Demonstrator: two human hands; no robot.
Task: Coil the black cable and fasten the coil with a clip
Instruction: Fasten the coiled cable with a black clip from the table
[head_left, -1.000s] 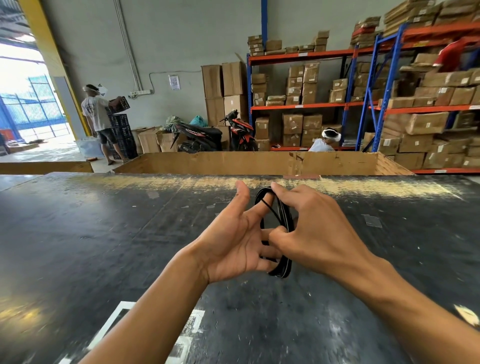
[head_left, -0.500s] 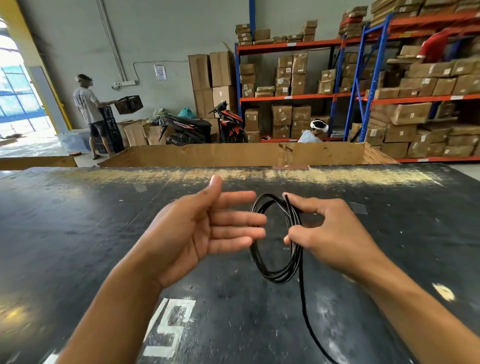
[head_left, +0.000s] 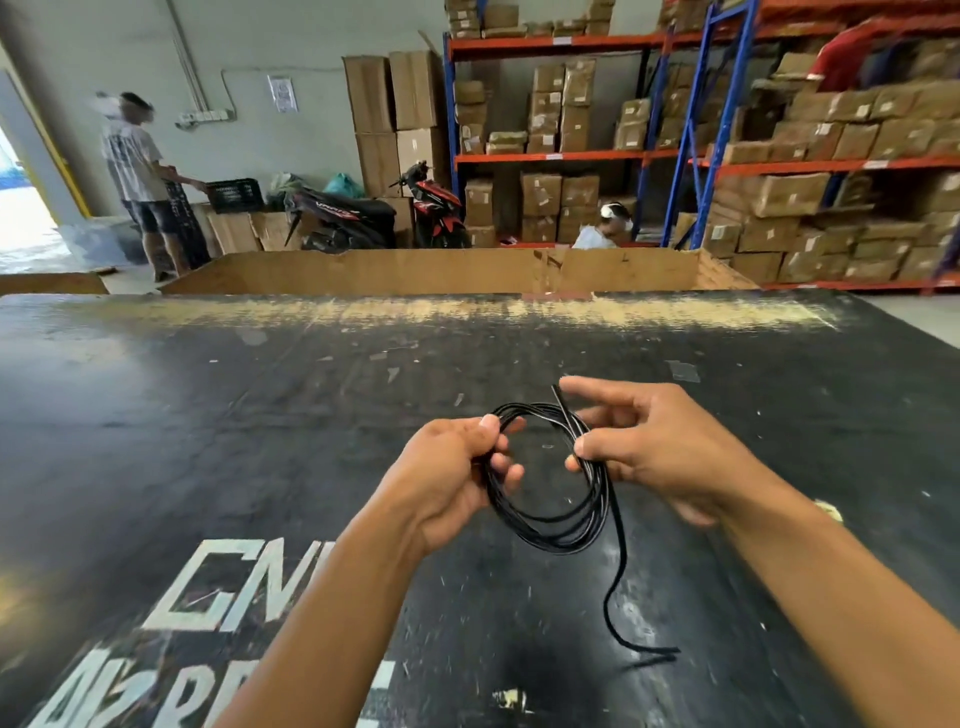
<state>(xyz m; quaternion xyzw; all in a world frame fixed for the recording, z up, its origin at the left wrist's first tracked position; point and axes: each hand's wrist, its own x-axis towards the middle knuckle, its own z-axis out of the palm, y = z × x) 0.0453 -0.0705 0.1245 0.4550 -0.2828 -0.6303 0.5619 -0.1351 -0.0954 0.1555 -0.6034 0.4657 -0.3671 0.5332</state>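
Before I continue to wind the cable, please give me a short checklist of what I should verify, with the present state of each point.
1. Left hand grips the left side of the coil: ok.
2. Right hand pinches the coil's right side: ok.
3. Loops lie together as one bundle: ok.
4. Whole cable wound in: not ok; a loose tail hangs down to the table.
5. Clip ready nearby: cannot tell; no clip is in view.
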